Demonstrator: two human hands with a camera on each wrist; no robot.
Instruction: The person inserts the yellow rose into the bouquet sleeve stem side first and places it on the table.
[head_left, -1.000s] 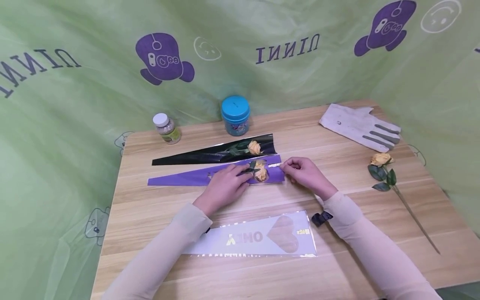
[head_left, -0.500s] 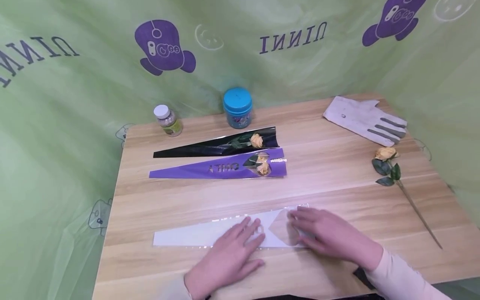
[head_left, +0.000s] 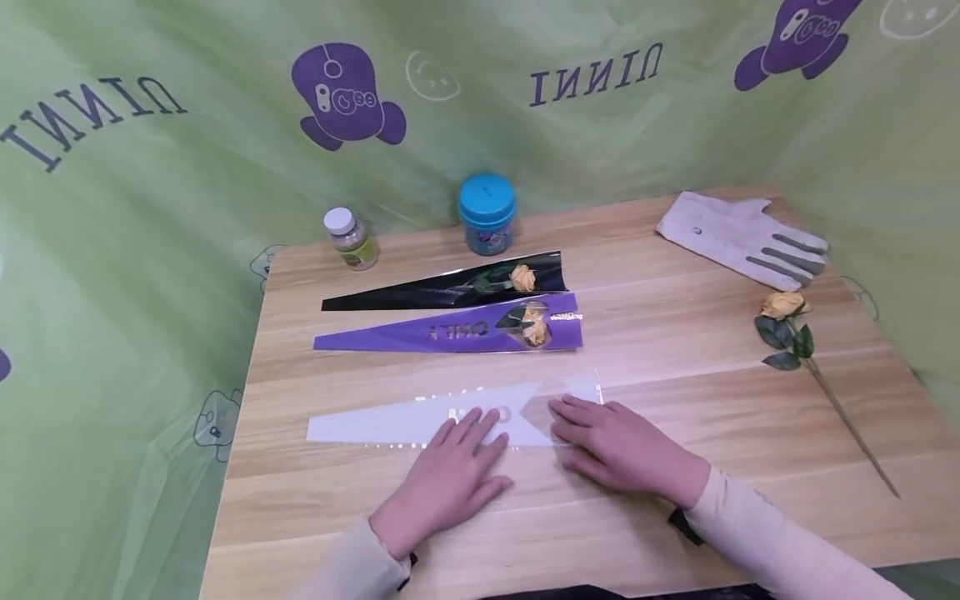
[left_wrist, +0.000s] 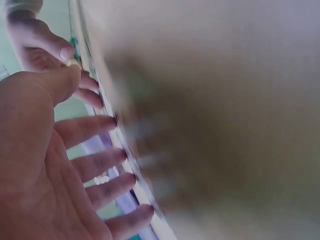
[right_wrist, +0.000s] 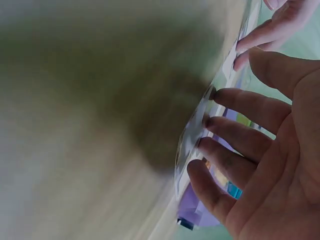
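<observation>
A flat white flower sleeve [head_left: 367, 427] with a clear heart-shaped window lies across the middle of the table. My left hand [head_left: 453, 479] touches its lower edge with spread, nearly straight fingertips. On its wide end, beside the heart window, rest the fingertips of my right hand [head_left: 626, 450]. Both wrist views show the fingers [left_wrist: 100, 162] extended, tips against the sleeve. Beyond it lies a purple sleeve [head_left: 390, 335] with a yellow rose [head_left: 535, 327] in its window. Behind that is a black sleeve [head_left: 405, 293], also with a yellow rose [head_left: 522, 277].
A loose artificial rose [head_left: 783, 305] with a long stem lies at the right. Above it is a grey-white glove [head_left: 731, 237]. A blue-lidded tub [head_left: 487, 217] and a white-capped bottle [head_left: 352, 242] stand along the table's back edge. Something black [head_left: 585, 593] shows at the front edge.
Both hands have left the purple sleeve and come down to the white one. Since half a second ago, the white sleeve has slid away from me, toward the purple sleeve, under the fingertips.
</observation>
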